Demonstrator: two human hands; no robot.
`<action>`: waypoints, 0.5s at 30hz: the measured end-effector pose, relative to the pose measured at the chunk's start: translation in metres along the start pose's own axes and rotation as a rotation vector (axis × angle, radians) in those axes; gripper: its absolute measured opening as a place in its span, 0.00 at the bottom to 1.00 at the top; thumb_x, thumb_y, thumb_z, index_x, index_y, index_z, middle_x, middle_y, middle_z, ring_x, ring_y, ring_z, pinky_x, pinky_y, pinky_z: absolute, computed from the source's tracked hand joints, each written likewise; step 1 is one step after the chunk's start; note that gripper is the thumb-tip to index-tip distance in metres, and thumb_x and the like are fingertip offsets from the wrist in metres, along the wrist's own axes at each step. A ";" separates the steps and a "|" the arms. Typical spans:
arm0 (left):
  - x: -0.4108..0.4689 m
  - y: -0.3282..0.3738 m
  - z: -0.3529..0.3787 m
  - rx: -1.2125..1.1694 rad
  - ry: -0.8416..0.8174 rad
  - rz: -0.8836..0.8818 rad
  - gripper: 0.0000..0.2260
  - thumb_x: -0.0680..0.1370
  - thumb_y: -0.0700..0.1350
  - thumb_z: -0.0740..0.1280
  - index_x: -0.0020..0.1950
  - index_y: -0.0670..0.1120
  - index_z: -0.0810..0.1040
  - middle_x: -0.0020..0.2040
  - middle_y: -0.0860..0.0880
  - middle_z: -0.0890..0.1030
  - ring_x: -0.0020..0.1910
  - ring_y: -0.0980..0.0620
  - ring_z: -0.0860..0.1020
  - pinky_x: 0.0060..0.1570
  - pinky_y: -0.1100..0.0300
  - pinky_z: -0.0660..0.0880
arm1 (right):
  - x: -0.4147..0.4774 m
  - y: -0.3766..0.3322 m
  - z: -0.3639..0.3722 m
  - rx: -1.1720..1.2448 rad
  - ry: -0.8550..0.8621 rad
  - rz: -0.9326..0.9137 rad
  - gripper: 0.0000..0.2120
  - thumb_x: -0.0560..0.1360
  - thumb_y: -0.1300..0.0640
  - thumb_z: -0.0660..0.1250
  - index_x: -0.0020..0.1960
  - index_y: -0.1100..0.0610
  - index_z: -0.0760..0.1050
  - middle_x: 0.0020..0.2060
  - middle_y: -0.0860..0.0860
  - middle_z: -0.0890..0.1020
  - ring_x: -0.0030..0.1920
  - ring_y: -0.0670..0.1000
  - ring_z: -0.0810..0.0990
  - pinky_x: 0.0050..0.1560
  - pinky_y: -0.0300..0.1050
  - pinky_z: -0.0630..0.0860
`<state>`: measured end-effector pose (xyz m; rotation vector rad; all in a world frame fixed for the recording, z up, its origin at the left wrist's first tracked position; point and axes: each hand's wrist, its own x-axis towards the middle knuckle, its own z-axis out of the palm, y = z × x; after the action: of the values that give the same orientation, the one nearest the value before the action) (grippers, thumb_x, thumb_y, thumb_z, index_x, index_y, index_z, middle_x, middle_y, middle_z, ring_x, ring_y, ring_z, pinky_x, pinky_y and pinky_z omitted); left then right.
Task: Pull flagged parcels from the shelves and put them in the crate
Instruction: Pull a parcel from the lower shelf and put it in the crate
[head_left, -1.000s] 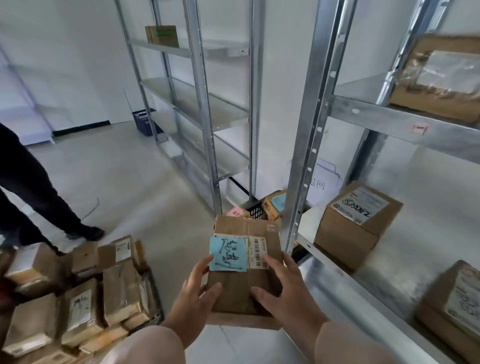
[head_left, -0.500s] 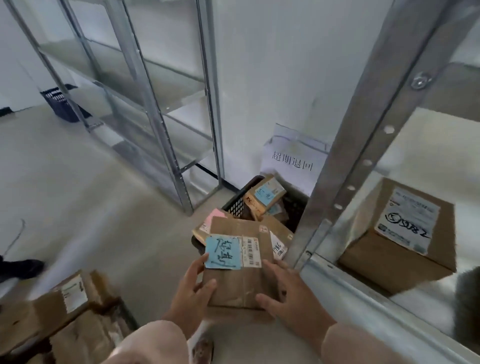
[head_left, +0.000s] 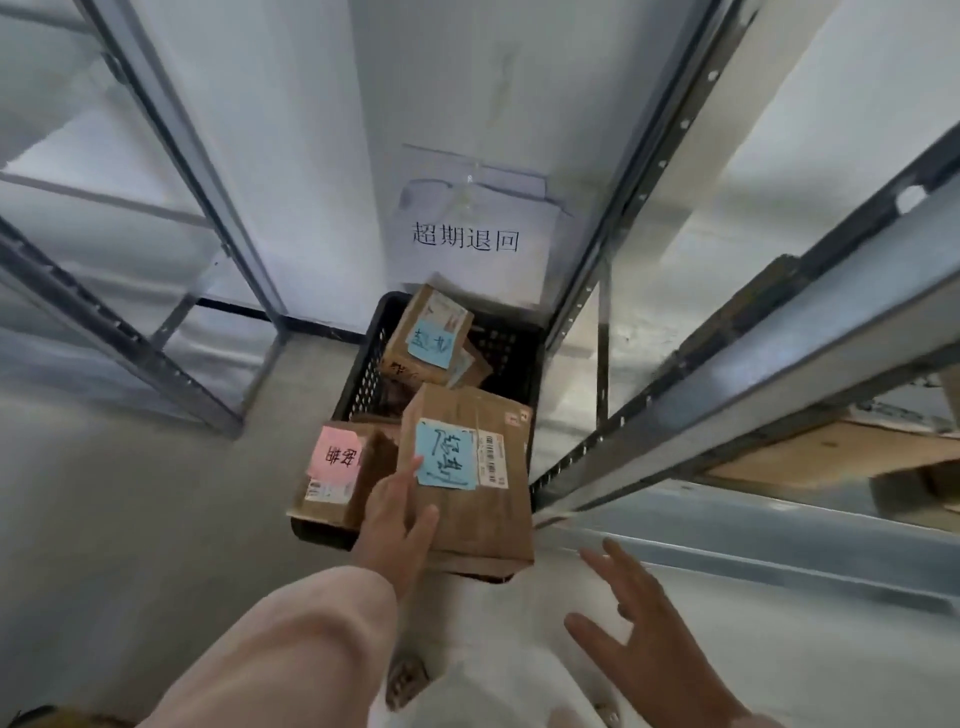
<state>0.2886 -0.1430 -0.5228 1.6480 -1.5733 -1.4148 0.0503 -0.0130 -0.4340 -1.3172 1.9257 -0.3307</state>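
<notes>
A brown parcel with a blue note (head_left: 470, 486) lies over the near right corner of the black crate (head_left: 358, 384) on the floor. My left hand (head_left: 397, 512) still rests on its left side, thumb on the blue note. Whether the parcel rests on the crate or is held I cannot tell. My right hand (head_left: 641, 636) hovers off to the right, fingers spread, holding nothing. Inside the crate are a parcel with a pink note (head_left: 337, 475) at the near left and a parcel with a blue note (head_left: 428, 338) at the back.
The crate sits between two metal shelf units, a left upright (head_left: 192, 171) and a right upright (head_left: 644, 197). A paper sign (head_left: 467, 239) hangs on the white wall behind it. The right unit's shelf rail (head_left: 753, 384) juts close to my right hand, with a cardboard box (head_left: 841, 452) below it.
I stepped up to the crate and lowered the parcel onto its near right corner. My right hand came off the parcel and opened; my left hand stayed on it.
</notes>
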 end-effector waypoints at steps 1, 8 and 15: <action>0.009 -0.001 0.004 0.022 -0.027 0.015 0.26 0.78 0.52 0.62 0.67 0.76 0.56 0.68 0.59 0.60 0.66 0.55 0.65 0.70 0.51 0.63 | -0.001 0.002 0.001 0.000 0.026 0.009 0.31 0.73 0.44 0.70 0.71 0.38 0.60 0.74 0.37 0.56 0.73 0.40 0.58 0.73 0.44 0.61; 0.043 -0.006 0.033 0.255 -0.148 0.010 0.27 0.81 0.46 0.60 0.75 0.63 0.52 0.75 0.52 0.58 0.72 0.50 0.63 0.71 0.51 0.64 | -0.002 0.003 0.000 -0.059 0.065 0.052 0.31 0.74 0.41 0.67 0.72 0.35 0.55 0.75 0.36 0.51 0.75 0.42 0.54 0.74 0.48 0.60; 0.030 0.019 0.035 0.649 -0.128 0.067 0.34 0.78 0.58 0.62 0.77 0.61 0.45 0.80 0.52 0.47 0.78 0.47 0.49 0.74 0.48 0.54 | -0.013 0.008 -0.004 -0.162 0.094 0.068 0.34 0.74 0.35 0.61 0.74 0.36 0.49 0.76 0.36 0.44 0.76 0.44 0.49 0.75 0.48 0.57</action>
<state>0.2440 -0.1641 -0.5301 1.8369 -2.3093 -1.0447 0.0444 0.0008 -0.4307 -1.3572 2.1077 -0.2094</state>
